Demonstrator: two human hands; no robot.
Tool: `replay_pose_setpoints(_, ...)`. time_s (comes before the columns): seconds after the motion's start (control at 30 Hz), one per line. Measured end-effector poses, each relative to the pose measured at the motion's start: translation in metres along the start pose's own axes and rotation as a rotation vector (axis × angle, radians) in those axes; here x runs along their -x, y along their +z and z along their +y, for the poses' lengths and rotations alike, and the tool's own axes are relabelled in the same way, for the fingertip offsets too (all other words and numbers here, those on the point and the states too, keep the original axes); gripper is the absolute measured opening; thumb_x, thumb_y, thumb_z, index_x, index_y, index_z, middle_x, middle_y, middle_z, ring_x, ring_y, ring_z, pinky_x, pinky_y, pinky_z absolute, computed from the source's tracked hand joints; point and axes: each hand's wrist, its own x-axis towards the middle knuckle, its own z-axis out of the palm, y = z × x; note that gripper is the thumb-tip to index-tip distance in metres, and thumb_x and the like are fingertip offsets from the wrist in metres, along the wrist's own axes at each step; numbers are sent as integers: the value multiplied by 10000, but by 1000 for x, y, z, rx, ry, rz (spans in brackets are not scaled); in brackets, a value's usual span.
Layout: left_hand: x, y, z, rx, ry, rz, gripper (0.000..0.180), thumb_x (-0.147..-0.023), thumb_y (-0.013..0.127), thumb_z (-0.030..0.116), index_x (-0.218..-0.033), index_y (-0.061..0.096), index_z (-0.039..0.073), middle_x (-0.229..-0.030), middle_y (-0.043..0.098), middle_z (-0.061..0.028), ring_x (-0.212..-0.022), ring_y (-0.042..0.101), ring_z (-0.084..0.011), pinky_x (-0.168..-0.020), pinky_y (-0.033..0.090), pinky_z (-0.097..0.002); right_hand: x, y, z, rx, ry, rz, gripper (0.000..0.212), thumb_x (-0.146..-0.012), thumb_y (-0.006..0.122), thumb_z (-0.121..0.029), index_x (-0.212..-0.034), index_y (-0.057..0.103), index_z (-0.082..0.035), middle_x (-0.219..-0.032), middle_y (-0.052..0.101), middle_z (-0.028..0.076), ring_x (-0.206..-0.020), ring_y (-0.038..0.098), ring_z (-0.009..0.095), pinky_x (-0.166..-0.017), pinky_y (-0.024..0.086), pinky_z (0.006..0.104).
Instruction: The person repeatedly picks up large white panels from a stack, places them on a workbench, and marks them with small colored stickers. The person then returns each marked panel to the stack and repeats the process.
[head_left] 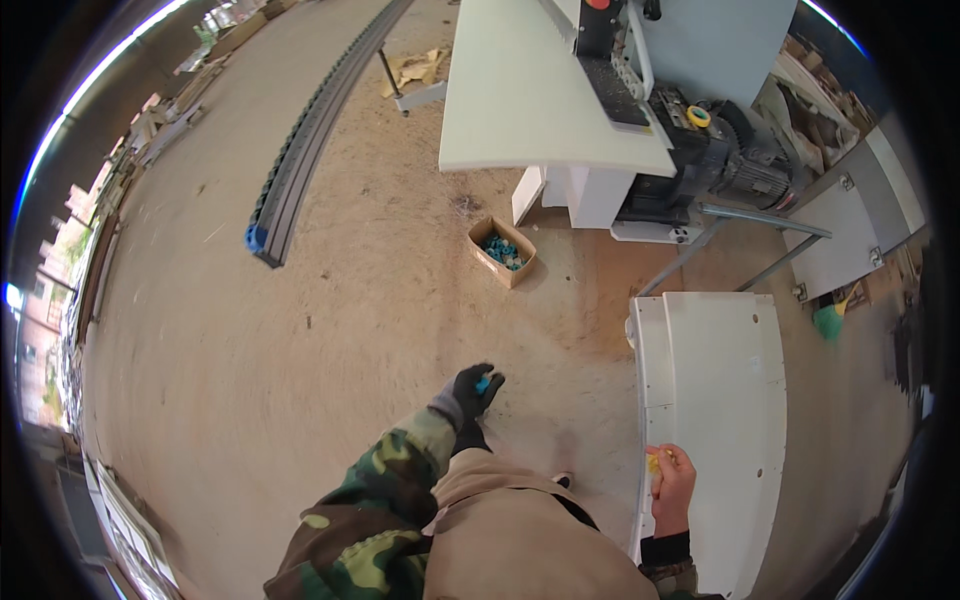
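My left hand, in a dark glove with a grey cuff, is closed around a small blue piece over the floor. The piece's kind is too small to tell. My bare right hand is closed, with a small yellow thing between thumb and fingers. It is at the left edge of a long white box-like unit with small dark holes along it. Ahead of my left hand an open cardboard box on the floor holds several small blue and white pieces.
A machine with a white tabletop and a black motor stands ahead to the right. A yellow tape roll sits on it. A grey rail with a blue end cap juts in from the far left. A green broom is at right.
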Motion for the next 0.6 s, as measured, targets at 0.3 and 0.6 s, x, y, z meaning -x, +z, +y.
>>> replay_pose_setpoints(0.3, -275, -45, -41, 1607, -1154, -74, 614, -813, 600, 460, -1229, 430, 42, -1069, 565, -142, -938, 568, -199, -813, 475, -338, -19, 164, 11, 187, -37, 350, 108, -836, 581, -32, -923, 609, 24, -864, 659, 86, -734, 562, 114, -697, 442, 233)
replay_pose_setpoints(0.6, -90, -58, 59, 1154, -1310, -1038, 836, -714, 620, 634, -1343, 349, 154, -1096, 568, -96, -858, 571, -219, -832, 469, -456, 24, 242, 19, -725, 209, 211, 87, -906, 477, -169, -945, 518, -102, -607, 367, -26, -556, 373, 91, -538, 350, 227)
